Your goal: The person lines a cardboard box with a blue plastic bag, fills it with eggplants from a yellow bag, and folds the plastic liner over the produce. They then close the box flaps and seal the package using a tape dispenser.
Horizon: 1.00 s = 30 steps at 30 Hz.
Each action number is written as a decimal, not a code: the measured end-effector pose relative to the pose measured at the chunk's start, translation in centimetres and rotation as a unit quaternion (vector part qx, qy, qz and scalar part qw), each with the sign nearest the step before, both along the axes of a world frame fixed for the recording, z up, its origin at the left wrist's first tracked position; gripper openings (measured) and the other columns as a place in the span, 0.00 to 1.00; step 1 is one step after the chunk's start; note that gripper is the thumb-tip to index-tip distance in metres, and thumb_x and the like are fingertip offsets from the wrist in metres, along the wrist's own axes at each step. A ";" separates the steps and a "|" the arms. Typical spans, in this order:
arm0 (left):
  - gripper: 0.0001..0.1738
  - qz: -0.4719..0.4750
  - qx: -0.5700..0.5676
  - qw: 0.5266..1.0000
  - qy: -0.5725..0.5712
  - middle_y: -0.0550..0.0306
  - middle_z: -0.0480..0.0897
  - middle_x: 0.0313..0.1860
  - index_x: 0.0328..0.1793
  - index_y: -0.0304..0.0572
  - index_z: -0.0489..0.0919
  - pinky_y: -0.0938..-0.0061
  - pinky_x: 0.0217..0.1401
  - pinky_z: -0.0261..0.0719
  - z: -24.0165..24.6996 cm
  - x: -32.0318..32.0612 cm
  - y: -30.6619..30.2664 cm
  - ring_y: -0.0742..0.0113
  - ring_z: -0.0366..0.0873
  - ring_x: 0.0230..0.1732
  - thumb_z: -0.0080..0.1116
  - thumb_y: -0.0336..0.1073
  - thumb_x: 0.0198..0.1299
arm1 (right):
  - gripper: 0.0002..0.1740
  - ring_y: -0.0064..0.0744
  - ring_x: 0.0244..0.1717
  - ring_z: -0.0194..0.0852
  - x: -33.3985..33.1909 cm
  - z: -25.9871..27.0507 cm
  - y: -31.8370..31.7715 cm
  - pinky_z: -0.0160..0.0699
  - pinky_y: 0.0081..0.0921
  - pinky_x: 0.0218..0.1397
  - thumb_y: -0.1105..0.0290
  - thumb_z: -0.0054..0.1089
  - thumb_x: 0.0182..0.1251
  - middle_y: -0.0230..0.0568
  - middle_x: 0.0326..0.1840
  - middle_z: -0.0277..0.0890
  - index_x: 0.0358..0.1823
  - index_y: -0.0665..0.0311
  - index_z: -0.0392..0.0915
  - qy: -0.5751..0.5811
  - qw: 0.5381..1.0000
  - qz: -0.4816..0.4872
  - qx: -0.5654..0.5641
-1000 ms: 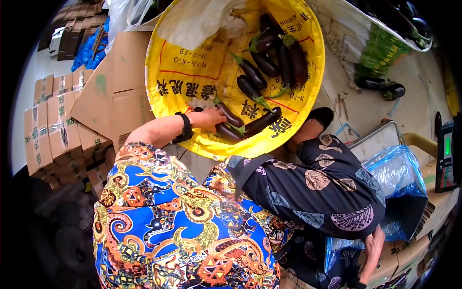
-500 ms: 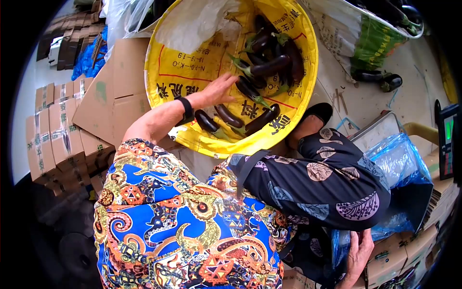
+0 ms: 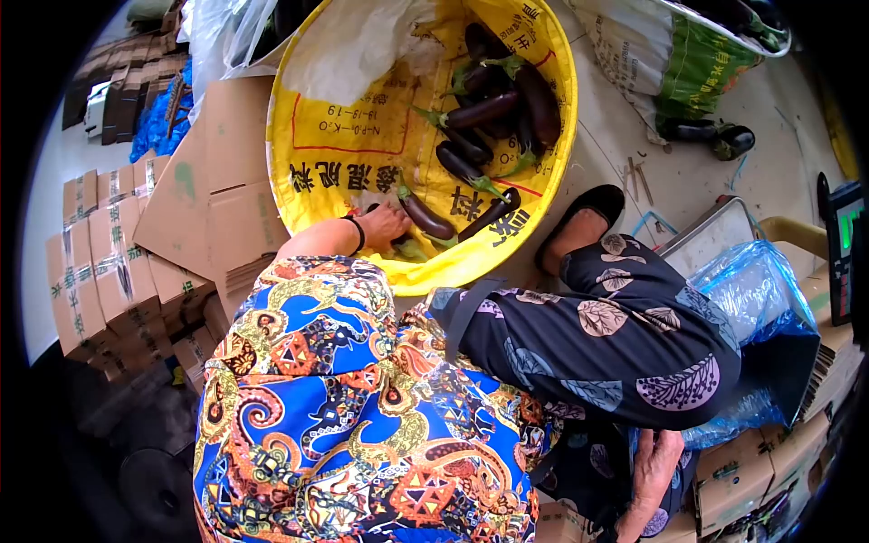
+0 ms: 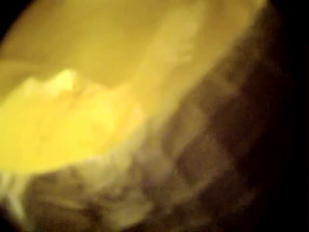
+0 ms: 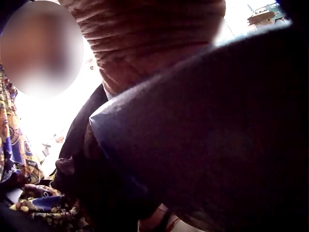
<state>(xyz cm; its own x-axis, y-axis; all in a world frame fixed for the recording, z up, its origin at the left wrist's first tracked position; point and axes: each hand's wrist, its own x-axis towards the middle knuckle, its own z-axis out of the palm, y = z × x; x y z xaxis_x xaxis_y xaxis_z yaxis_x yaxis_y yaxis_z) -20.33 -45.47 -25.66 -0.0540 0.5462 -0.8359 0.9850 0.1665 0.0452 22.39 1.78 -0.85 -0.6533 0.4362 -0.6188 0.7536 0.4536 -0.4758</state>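
Observation:
A yellow woven tub [image 3: 348, 172] holds several dark purple eggplants. My left hand [image 3: 387, 226] reaches over its near left rim and grips an eggplant [image 3: 412, 250], whose stem end shows past the fingers. Right beside it lies another eggplant [image 3: 425, 215], and one more eggplant [image 3: 491, 214] rests to the right. Others are heaped at the far right inside, with one eggplant [image 3: 484, 110] across the top. Low at the right, my right hand [image 3: 656, 469] is by my knee and blue plastic [image 3: 756, 285]; its fingertips are hidden, and I cannot tell what they hold.
Flattened cardboard [image 3: 240, 167] and stacked cartons [image 3: 118, 262] stand at the left. A white and green sack [image 3: 692, 77] of eggplants is at the upper right, two eggplants [image 3: 692, 129] on the floor beside it. A scale with a lit display [image 3: 846, 231] is at the far right.
An eggplant from the near side now lies across the far heap. My left hand drew back from there and came down on an eggplant at the near left. My right hand shifted leftward.

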 end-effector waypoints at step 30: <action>0.35 0.744 0.047 0.237 -0.623 0.34 0.82 0.53 0.72 0.35 0.67 0.62 0.43 0.88 12.6 -4.0 17.4 0.52 0.86 0.40 0.52 0.56 0.72 | 0.10 0.59 0.40 0.76 -3.8 -1.0 1.5 0.73 0.41 0.46 0.74 0.57 0.66 0.58 0.39 0.79 0.44 0.74 0.77 0.105 0.993 -0.048 -0.001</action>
<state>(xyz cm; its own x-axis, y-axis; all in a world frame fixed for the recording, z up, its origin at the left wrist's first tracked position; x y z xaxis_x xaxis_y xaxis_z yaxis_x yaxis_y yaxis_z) -24.32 -28.08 -13.02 0.0122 0.7160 -0.6980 -0.9486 0.2291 0.2183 18.60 3.29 -1.80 -0.7230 0.5023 -0.4743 0.6778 0.3831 -0.6275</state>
